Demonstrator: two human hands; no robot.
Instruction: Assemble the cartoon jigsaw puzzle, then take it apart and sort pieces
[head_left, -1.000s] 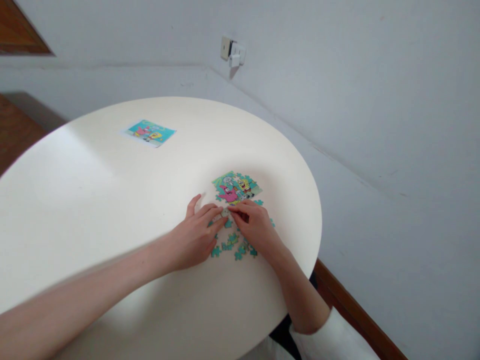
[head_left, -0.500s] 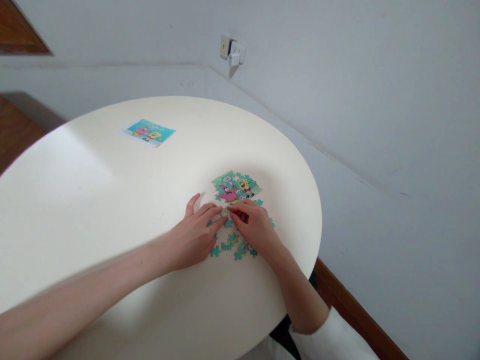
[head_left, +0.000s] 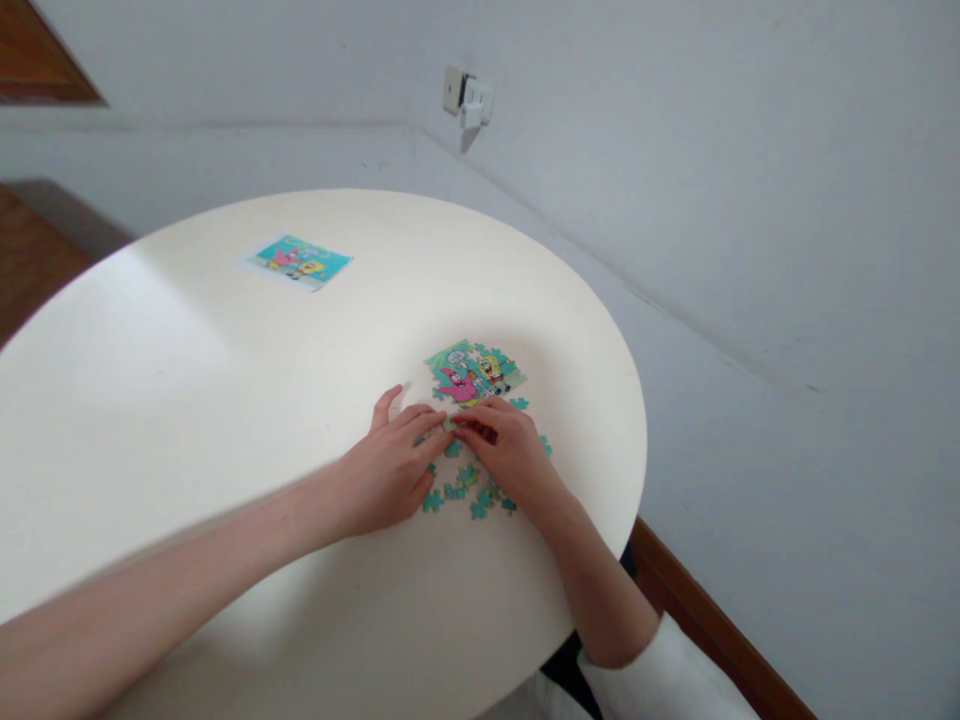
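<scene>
My right hand (head_left: 510,445) is closed in a pinch, its fingertips on a small pale green puzzle piece (head_left: 450,424). From the other side my left hand (head_left: 394,465) lies palm down with its fingers stretched out and spread, two fingertips touching that same piece. Just beyond the hands lies a partly joined jigsaw puzzle (head_left: 474,372) with pink and yellow cartoon figures; my right fingers cover part of its near edge. Several loose puzzle pieces (head_left: 465,477) are scattered below and between the hands, some hidden under them.
A printed picture card (head_left: 304,262) with similar figures lies farther back on the round white table (head_left: 225,430). Past the table's curved edge stands a grey wall (head_left: 750,250), with a plug in a wall socket (head_left: 472,103).
Both hands stay nearly in place. My right fingertips have shifted slightly left, closer to my left fingertips at the small piece. The view has moved very little.
</scene>
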